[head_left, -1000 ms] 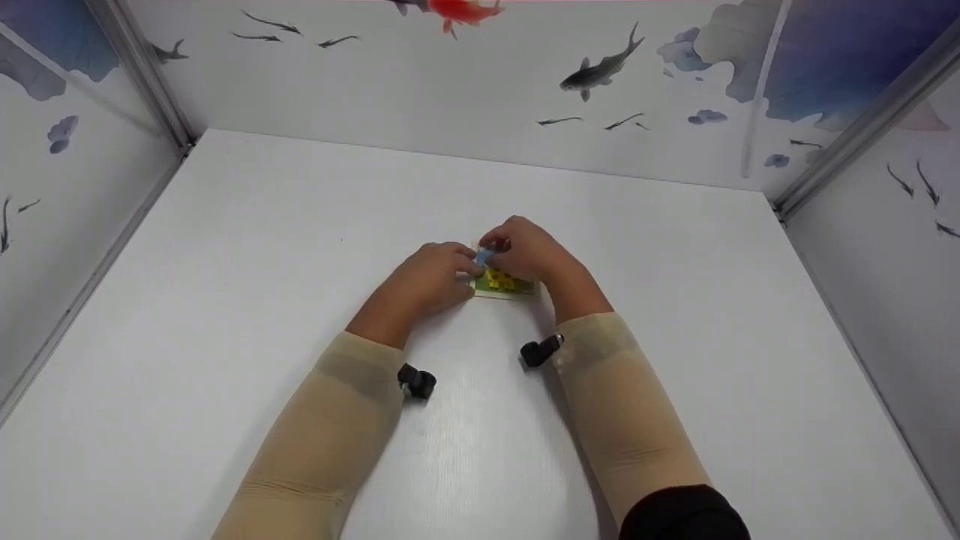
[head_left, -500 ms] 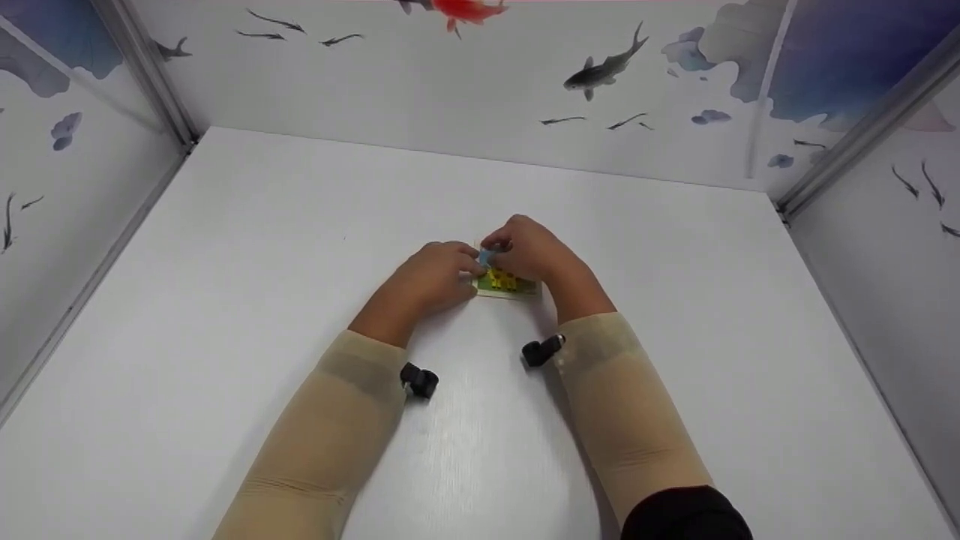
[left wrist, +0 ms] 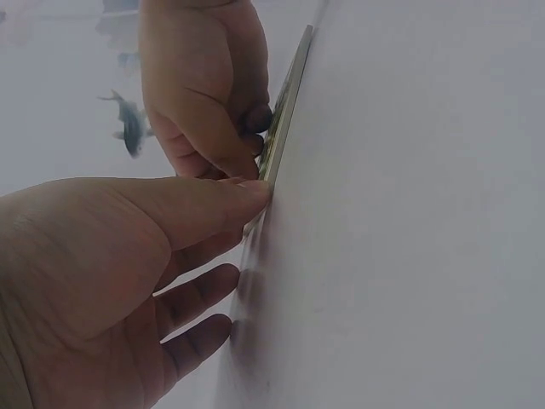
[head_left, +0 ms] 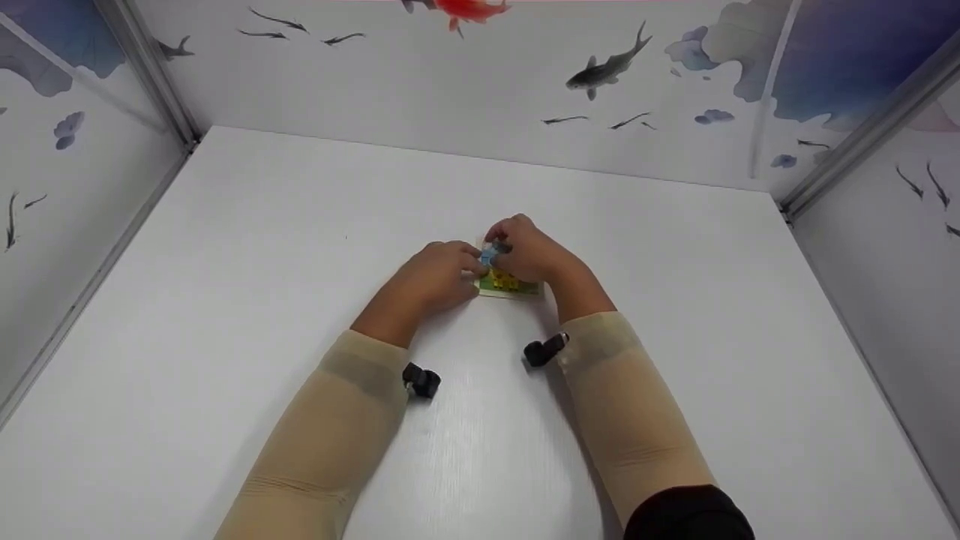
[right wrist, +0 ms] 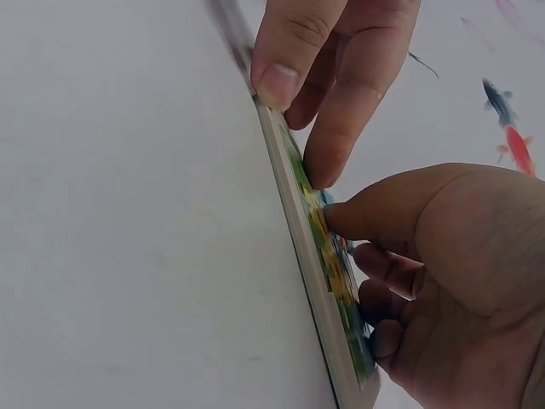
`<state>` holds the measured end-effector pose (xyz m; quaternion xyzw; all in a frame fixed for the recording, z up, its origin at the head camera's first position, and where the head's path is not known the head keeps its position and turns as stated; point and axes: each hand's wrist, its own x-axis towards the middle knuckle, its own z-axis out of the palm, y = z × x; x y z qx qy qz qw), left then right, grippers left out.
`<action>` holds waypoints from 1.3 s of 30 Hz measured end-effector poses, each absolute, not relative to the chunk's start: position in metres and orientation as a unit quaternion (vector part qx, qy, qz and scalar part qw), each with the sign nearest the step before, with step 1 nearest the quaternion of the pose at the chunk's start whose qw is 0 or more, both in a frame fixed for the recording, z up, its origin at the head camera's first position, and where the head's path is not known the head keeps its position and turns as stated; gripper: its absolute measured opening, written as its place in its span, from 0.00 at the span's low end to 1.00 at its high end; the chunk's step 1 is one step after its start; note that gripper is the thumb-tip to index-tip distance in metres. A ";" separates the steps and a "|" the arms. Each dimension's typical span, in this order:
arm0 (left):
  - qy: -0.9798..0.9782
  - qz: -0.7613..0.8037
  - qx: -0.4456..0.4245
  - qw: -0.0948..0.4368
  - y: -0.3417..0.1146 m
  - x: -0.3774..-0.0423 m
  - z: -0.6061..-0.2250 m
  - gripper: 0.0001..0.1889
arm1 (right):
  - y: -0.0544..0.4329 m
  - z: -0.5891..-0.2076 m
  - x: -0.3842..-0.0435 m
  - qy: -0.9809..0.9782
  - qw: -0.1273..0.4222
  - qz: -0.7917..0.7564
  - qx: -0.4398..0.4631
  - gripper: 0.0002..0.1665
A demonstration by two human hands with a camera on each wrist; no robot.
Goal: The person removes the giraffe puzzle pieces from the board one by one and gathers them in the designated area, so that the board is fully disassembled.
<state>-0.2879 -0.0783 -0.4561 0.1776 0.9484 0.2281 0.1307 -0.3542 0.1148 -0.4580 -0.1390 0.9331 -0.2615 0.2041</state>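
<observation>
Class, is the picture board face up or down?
Face up: in the head view, the board shows its green and yellow picture.

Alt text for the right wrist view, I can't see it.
Left hand and right hand touch a thin picture board seen nearly edge-on: the left at its upper end, the right, at lower right, on its green and yellow face.

A small, thin picture board (right wrist: 294, 204) lies face up on a white table (head_left: 465, 450), its pale rim framing a green band along the near edge. A yellow figure (head_left: 504, 281) shows just beyond that band. Toward the left is a light blue piece (head_left: 487, 258), partly hidden; whether it sits flush is unclear.
</observation>
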 end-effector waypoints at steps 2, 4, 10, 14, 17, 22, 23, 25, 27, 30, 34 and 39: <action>0.949 0.226 0.175 0.134 -0.078 -0.288 -0.456 0.19 | 0.116 -0.458 -0.355 0.932 0.206 -0.267 -0.135 0.19; 0.949 0.225 0.172 0.138 -0.078 -0.288 -0.456 0.20 | 0.117 -0.459 -0.355 0.929 0.203 -0.280 -0.131 0.19; 0.948 0.228 0.171 0.142 -0.077 -0.288 -0.456 0.21 | 0.122 -0.462 -0.356 0.918 0.169 -0.344 -0.102 0.16; 0.948 0.225 0.176 0.137 -0.078 -0.288 -0.456 0.21 | 0.124 -0.461 -0.355 0.917 0.152 -0.357 -0.093 0.14; 0.950 0.222 0.176 0.133 -0.078 -0.288 -0.456 0.21 | 0.124 -0.459 -0.353 0.916 0.148 -0.360 -0.096 0.12; 0.950 0.217 0.172 0.141 -0.078 -0.287 -0.454 0.21 | 0.130 -0.453 -0.352 0.908 0.141 -0.387 -0.080 0.11; 0.950 0.217 0.172 0.143 -0.078 -0.287 -0.454 0.22 | 0.133 -0.452 -0.353 0.903 0.137 -0.400 -0.071 0.12; 0.950 0.217 0.171 0.146 -0.077 -0.287 -0.454 0.22 | 0.142 -0.448 -0.354 0.891 0.124 -0.434 -0.051 0.13; 0.949 0.219 0.169 0.148 -0.077 -0.286 -0.454 0.22 | 0.152 -0.443 -0.356 0.877 0.108 -0.466 -0.034 0.15; 0.949 0.224 0.162 0.150 -0.077 -0.286 -0.454 0.22 | 0.167 -0.435 -0.357 0.860 0.088 -0.503 -0.009 0.16; 0.950 0.227 0.152 0.149 -0.077 -0.285 -0.454 0.22 | 0.185 -0.431 -0.357 0.846 0.075 -0.527 0.020 0.16; 0.949 0.232 0.148 0.154 -0.076 -0.285 -0.455 0.23 | 0.207 -0.437 -0.357 0.844 0.081 -0.528 0.043 0.17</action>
